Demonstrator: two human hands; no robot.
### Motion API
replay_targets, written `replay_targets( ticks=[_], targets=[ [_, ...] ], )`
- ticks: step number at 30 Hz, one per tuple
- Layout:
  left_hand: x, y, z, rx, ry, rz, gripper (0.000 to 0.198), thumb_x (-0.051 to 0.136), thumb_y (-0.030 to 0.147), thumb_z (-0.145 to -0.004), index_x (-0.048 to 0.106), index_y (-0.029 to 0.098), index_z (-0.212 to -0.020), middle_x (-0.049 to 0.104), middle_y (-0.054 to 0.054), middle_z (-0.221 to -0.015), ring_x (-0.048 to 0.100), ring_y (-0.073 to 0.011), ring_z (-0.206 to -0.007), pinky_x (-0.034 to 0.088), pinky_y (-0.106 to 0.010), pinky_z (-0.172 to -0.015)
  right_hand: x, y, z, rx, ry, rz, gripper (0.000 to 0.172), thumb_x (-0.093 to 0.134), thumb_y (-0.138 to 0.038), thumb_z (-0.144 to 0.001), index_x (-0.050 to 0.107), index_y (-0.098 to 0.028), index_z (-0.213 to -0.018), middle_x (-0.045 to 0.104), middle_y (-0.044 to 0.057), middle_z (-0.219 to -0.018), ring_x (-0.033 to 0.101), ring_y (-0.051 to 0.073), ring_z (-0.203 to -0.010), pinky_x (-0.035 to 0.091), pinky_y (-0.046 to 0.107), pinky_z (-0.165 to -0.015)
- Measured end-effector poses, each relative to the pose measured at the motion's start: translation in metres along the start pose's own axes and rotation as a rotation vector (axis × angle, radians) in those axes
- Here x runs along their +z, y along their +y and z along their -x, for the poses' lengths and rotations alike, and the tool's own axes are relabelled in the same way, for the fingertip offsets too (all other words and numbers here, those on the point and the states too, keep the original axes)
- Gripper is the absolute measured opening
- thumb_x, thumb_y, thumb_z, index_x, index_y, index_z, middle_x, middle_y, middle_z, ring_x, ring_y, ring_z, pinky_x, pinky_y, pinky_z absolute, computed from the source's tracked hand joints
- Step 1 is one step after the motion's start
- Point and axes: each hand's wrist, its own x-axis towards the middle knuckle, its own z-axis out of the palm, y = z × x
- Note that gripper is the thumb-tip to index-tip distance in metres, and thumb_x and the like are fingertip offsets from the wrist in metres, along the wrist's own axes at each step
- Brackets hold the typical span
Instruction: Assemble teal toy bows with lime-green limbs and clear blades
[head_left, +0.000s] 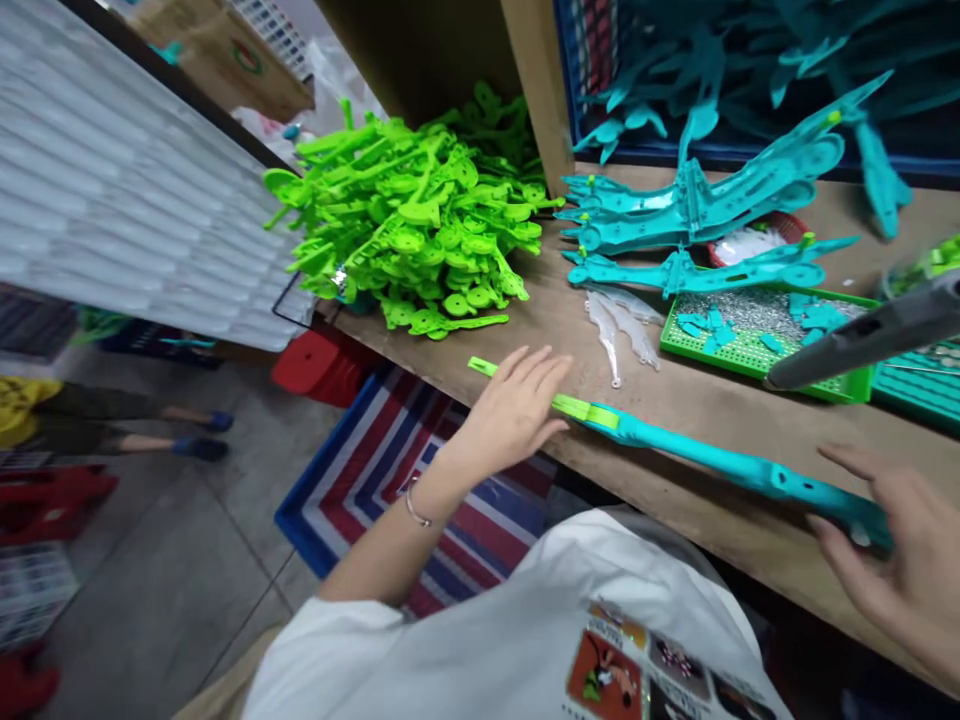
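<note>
A long, narrow teal plastic part [697, 452] with a lime-green end piece [592, 411] lies along the front edge of the wooden bench. My left hand [517, 400] rests flat over the green end, fingers stretched out and touching it. At the teal end is my right hand [907, 560], its thumb and index finger apart on either side of the part. I cannot make out a firm grip there. Just beyond the part, a few translucent pale plastic pieces [619, 325] lie on the bench.
A heap of lime-green plastic parts [427, 220] sits at the back left. Teal parts [690, 215] are stacked behind a green tray [765, 378] of small metal bits. A grey bar [870, 335] juts over the tray. A striped-lined bin [322, 520] stands below the edge.
</note>
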Motion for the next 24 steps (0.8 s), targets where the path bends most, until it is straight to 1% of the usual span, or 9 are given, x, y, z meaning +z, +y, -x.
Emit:
replay_targets(
  ticks=[1,3,5,7,10,12,16,20,24],
  targets=[
    [0.002,-0.009,0.003,0.024,-0.044,-0.045,0.057,0.059,0.036,-0.097,0.043,0.009,-0.146,0.062,-0.019,-0.137,0.050,-0.0327,-0.136,0.028,-0.055,-0.119,0.007,-0.021,-0.010,-0.034,0.029,-0.011,0.064,0.057,-0.057,-0.089,0.050,-0.029,-0.146,0.064,0.018,-0.132,0.062,0.044,-0.116,0.048,0.064,-0.095],
    [0.009,-0.012,0.003,0.078,-0.103,-0.119,0.041,0.053,0.028,-0.100,0.052,0.010,-0.137,0.070,-0.014,-0.116,0.063,-0.0280,-0.115,0.033,-0.053,-0.114,0.032,-0.067,-0.033,-0.114,0.062,-0.073,0.068,0.060,-0.042,-0.092,0.038,-0.026,-0.154,0.054,0.017,-0.145,0.053,0.042,-0.130,0.044,0.063,-0.105],
    [0.017,-0.006,-0.001,0.110,-0.116,-0.166,0.034,0.048,0.023,-0.102,0.055,0.011,-0.132,0.071,-0.010,-0.102,0.065,-0.0245,-0.099,0.037,-0.050,-0.108,0.066,-0.105,-0.056,-0.192,0.026,-0.081,0.068,0.058,-0.033,-0.095,0.030,-0.023,-0.157,0.055,0.018,-0.143,0.054,0.038,-0.127,0.048,0.057,-0.101],
    [0.023,0.002,-0.004,0.122,-0.101,-0.178,0.031,0.043,0.022,-0.103,0.056,0.011,-0.130,0.069,-0.009,-0.099,0.063,-0.0231,-0.093,0.040,-0.045,-0.101,0.098,-0.126,-0.073,-0.185,-0.026,0.000,0.060,0.057,-0.031,-0.097,0.036,-0.017,-0.152,0.061,0.020,-0.130,0.060,0.036,-0.112,0.050,0.051,-0.089],
    [0.027,0.005,-0.005,0.120,-0.074,-0.164,0.028,0.040,0.023,-0.104,0.058,0.012,-0.124,0.067,-0.009,-0.100,0.061,-0.0227,-0.092,0.040,-0.041,-0.090,0.127,-0.128,-0.082,-0.167,-0.090,0.140,0.041,0.054,-0.033,-0.099,0.052,-0.016,-0.136,0.067,0.016,-0.104,0.060,0.031,-0.092,0.046,0.043,-0.076],
    [0.028,0.002,-0.003,0.134,-0.063,-0.149,0.027,0.040,0.021,-0.104,0.059,0.012,-0.121,0.067,-0.009,-0.100,0.060,-0.0228,-0.090,0.040,-0.039,-0.084,0.134,-0.123,-0.081,-0.179,-0.096,0.198,0.036,0.051,-0.034,-0.101,0.057,-0.015,-0.131,0.066,0.014,-0.098,0.058,0.029,-0.088,0.043,0.041,-0.074],
    [0.034,-0.005,-0.001,0.161,-0.019,-0.120,0.028,0.039,0.022,-0.103,0.062,0.013,-0.116,0.066,-0.008,-0.093,0.059,-0.0225,-0.084,0.039,-0.039,-0.074,0.137,-0.121,-0.074,-0.192,-0.032,0.253,0.037,0.047,-0.035,-0.102,0.057,-0.015,-0.131,0.063,0.012,-0.088,0.054,0.027,-0.081,0.037,0.041,-0.069],
    [0.038,-0.007,-0.003,0.154,0.006,-0.110,0.028,0.039,0.023,-0.104,0.064,0.012,-0.114,0.067,-0.008,-0.088,0.059,-0.0223,-0.080,0.038,-0.040,-0.070,0.145,-0.124,-0.073,-0.156,-0.006,0.222,0.037,0.047,-0.034,-0.101,0.058,-0.015,-0.132,0.064,0.013,-0.089,0.054,0.028,-0.081,0.036,0.041,-0.069],
    [0.034,-0.011,-0.004,0.182,-0.030,-0.124,0.029,0.041,0.021,-0.103,0.063,0.013,-0.120,0.070,-0.009,-0.094,0.062,-0.0231,-0.084,0.040,-0.040,-0.073,0.146,-0.129,-0.075,-0.115,-0.058,0.183,0.041,0.047,-0.033,-0.101,0.056,-0.015,-0.136,0.067,0.015,-0.097,0.059,0.028,-0.086,0.042,0.042,-0.073]
  ],
)
